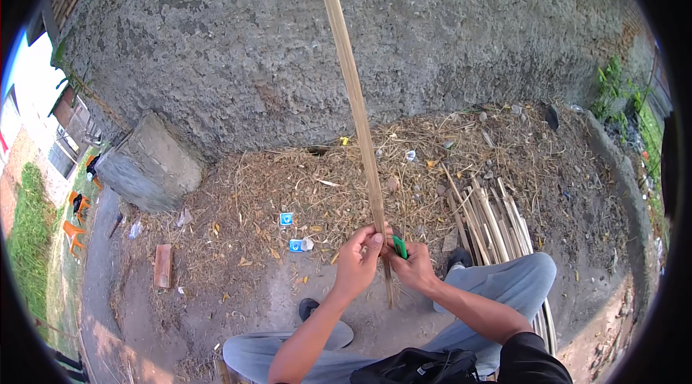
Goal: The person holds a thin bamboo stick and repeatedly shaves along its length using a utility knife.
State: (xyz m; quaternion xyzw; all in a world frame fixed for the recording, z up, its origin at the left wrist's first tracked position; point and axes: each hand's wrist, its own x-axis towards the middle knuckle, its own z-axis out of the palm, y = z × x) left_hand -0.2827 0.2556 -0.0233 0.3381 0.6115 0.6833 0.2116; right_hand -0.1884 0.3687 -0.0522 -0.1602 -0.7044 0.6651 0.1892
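A long, flat bamboo strip (349, 70) stands nearly upright in front of me, leaning slightly left at the top. Its lower end comes down below my hands toward the ground. My left hand (358, 260) is closed around the strip near its lower part, thumb on top. Close beside it, my right hand (414, 266) grips a small green-handled tool (399, 246) against the strip's edge. The tool's working end is hidden by the fingers and the strip, so I cannot tell its exact kind.
Several bamboo strips (497, 222) lie in a bundle beside my right leg. A rough grey wall (259, 52) rises ahead, with a concrete block (155, 161) at its left. Dry litter, a brick (163, 266) and blue-and-white packets (296, 246) are scattered on the ground. Orange chairs (74, 234) stand far left.
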